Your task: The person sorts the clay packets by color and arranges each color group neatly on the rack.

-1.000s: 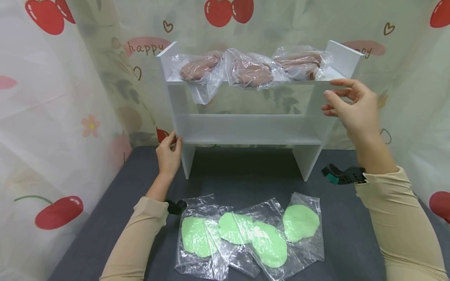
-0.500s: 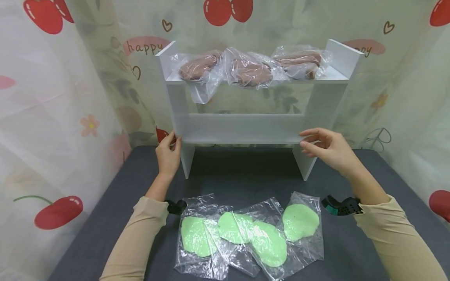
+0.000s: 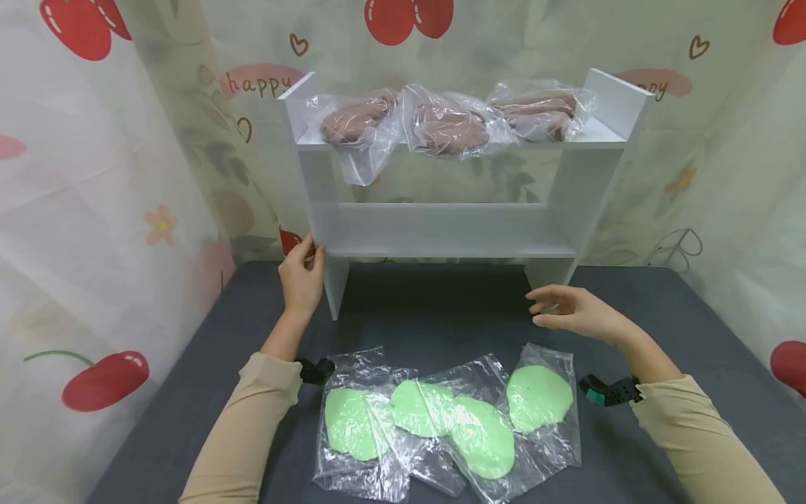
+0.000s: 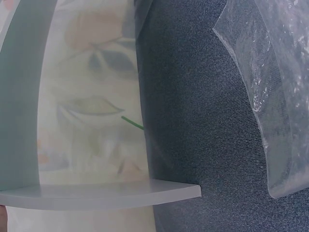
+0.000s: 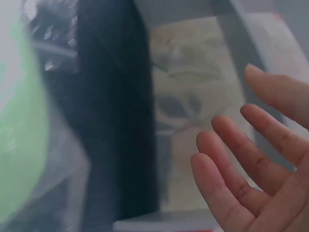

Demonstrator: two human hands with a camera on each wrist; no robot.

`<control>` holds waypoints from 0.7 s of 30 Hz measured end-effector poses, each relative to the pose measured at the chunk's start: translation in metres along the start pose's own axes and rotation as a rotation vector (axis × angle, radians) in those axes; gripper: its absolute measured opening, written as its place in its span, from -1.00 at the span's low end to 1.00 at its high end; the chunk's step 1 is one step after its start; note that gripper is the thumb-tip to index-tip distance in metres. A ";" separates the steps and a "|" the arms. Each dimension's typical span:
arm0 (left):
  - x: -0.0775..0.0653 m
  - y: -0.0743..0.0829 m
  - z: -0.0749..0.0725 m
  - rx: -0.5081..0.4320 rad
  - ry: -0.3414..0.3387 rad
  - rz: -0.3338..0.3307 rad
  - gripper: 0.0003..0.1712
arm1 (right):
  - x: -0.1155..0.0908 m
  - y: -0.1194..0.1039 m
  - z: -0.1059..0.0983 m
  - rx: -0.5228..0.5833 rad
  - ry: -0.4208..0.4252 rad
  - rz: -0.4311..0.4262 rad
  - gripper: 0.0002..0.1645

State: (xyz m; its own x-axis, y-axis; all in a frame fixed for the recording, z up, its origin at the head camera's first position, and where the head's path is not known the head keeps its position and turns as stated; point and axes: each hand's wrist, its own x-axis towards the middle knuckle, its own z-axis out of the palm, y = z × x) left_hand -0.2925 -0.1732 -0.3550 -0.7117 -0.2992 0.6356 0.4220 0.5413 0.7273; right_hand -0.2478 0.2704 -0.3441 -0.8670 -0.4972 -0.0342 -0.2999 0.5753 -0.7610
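A white two-tier shelf [image 3: 441, 238] stands on the dark table. My left hand [image 3: 301, 283] holds the shelf's left side panel near the lower tier, thumb at the front edge; in the left wrist view only a bit of finger shows outside that panel [image 4: 101, 195]. My right hand [image 3: 576, 311] is in the air in front of the shelf's right leg, fingers loosely bent and holding nothing. Three clear bags of brown, sausage-like pieces [image 3: 453, 129] lie on the top tier. Several clear bags with flat green pieces [image 3: 538, 399] lie on the table in front, partly overlapping.
A printed cloth [image 3: 655, 154] hangs behind and along both sides of the dark table [image 3: 636, 294]. A cord [image 3: 676, 248] shows at the back right. The lower tier [image 3: 441, 231] is bare white board.
My right hand has come down from the top tier's right end, past the lower tier, to the front of the right leg. My left hand and the bags have stayed put.
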 end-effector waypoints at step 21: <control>0.000 0.001 0.000 -0.008 0.004 -0.011 -0.61 | -0.011 0.064 0.021 -0.097 -0.128 0.043 -0.05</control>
State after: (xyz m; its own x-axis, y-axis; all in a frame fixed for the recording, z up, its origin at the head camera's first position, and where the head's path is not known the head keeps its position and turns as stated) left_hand -0.2918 -0.1723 -0.3541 -0.7140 -0.3079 0.6288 0.4190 0.5316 0.7361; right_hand -0.2496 0.2992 -0.4058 -0.8237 -0.5462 -0.1522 -0.3061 0.6543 -0.6915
